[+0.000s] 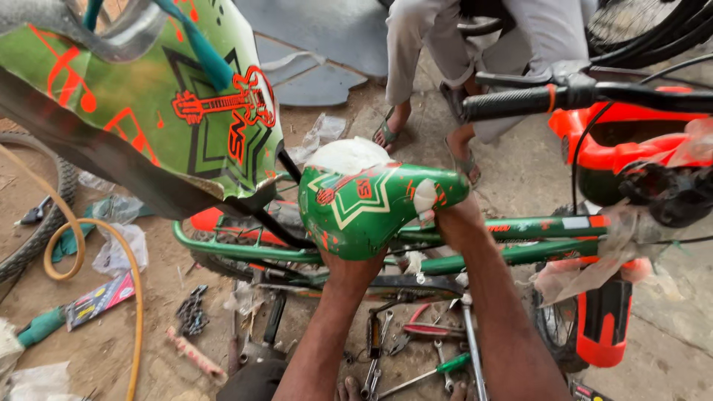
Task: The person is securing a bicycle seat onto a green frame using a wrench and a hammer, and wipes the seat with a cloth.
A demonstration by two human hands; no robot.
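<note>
A green bicycle saddle (365,206) with red and white markings sits over the green bike frame (520,245). My left hand (350,265) reaches up under the saddle's rear and is mostly hidden by it. My right hand (454,217) grips beneath the saddle's narrow nose, fingers hidden. A white plastic wrap (346,154) clings to the saddle's far side.
A green backrest panel (148,104) with a red guitar print hangs at upper left. A black handlebar grip (512,102) and orange bike parts (631,134) are at right. Wrenches and pliers (416,334) lie on the ground below. Another person's sandalled feet (423,141) stand beyond. A yellow hose (89,252) curls left.
</note>
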